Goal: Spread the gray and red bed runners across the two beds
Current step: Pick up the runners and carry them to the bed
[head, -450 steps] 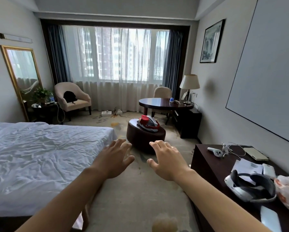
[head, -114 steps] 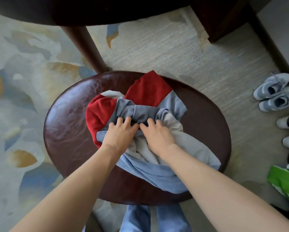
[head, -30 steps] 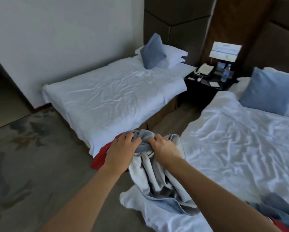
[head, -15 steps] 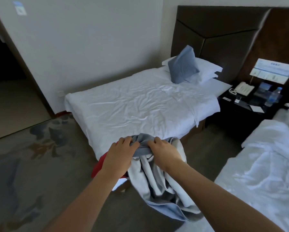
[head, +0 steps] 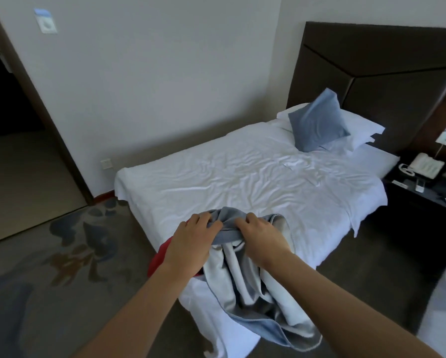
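A bunched gray and red bed runner (head: pixel 252 288) hangs from both my hands in front of me. My left hand (head: pixel 190 244) grips its top fold, with a red part showing below the wrist. Close beside it my right hand (head: pixel 260 237) holds the same gray fold. The bundle is over the near corner of the left bed (head: pixel 255 177), a white, wrinkled bed with a blue cushion (head: pixel 317 122) at its head. Only a white corner of the second bed (head: pixel 443 306) shows at the right edge.
A dark nightstand (head: pixel 428 187) with a telephone stands between the beds. A dark headboard (head: pixel 371 73) backs the left bed. A dark doorway (head: pixel 7 104) opens at the left. Patterned carpet (head: pixel 61 267) covers the floor around the bed's foot.
The view has swung left and closer to the left bed; the second bed has slid almost out of view. Both hands keep the same grip on the runner.
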A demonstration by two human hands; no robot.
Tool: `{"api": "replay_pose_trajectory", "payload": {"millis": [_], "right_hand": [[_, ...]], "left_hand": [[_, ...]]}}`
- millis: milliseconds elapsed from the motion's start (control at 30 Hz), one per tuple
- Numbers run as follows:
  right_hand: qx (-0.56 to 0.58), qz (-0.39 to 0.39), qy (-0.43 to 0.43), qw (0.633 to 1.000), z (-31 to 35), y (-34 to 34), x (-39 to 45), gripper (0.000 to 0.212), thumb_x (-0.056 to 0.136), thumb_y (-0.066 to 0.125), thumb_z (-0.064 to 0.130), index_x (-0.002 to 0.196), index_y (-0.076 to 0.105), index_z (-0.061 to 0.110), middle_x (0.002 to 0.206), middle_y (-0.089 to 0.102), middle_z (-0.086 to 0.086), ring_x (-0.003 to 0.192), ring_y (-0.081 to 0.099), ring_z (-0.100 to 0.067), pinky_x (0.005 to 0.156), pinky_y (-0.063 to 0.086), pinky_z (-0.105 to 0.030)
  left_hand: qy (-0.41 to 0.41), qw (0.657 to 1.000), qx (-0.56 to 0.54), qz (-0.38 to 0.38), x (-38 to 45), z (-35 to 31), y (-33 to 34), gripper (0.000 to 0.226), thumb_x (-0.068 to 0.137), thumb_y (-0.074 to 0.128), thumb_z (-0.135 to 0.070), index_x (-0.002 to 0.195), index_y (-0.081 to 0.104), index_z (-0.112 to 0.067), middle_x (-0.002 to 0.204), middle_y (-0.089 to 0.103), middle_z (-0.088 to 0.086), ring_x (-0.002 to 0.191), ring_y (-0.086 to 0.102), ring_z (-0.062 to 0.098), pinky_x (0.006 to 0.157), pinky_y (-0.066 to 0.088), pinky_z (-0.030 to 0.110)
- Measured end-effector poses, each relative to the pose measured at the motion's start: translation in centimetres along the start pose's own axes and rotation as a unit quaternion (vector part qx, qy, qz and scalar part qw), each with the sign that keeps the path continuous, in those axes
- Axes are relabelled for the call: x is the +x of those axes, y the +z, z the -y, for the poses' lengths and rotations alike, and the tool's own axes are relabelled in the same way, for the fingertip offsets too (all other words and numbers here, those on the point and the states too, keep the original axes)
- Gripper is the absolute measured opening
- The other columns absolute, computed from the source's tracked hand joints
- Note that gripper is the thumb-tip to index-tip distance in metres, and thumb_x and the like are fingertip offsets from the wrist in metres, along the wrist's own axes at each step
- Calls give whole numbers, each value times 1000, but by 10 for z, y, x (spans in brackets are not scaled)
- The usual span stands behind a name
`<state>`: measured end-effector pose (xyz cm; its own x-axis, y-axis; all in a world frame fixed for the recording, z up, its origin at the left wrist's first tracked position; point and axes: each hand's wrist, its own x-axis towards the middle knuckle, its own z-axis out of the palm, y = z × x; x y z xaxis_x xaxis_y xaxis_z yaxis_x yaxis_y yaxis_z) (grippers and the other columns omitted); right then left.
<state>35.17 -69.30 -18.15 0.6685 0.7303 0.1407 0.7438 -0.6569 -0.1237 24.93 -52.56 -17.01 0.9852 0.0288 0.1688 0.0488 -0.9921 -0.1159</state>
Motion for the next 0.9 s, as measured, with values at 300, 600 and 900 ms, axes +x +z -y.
{"api": "replay_pose_trajectory", "payload": {"millis": [300, 600, 900], "right_hand": [[24, -13, 22, 999, 20, 54, 202, 40, 86, 53, 4, 123, 52, 18, 109, 52, -9, 94, 58, -30, 63, 45, -36], [21, -27, 76, 997, 32, 71, 352, 44, 84, 52, 0, 124, 53, 18, 109, 53, -8, 101, 56, -29, 63, 38, -33], [11, -50, 192, 980, 45, 87, 460, 42, 84, 57, 0, 122, 57, 17, 105, 55, -10, 95, 58, -32, 59, 38, -35]], "left_hand": [[21, 1000, 12, 18, 131, 166, 56, 45, 80, 66, -9, 121, 55, -24, 114, 54, 3, 94, 56, 24, 70, 49, 33], [77, 997, -4, 21, 247, 290, 82, 46, 82, 65, -10, 124, 56, -23, 120, 56, 6, 100, 57, 26, 74, 50, 33], [200, 978, -47, -19, 360, 387, 118, 35, 89, 48, -10, 121, 56, -21, 116, 55, 4, 98, 56, 24, 73, 47, 30]]}}
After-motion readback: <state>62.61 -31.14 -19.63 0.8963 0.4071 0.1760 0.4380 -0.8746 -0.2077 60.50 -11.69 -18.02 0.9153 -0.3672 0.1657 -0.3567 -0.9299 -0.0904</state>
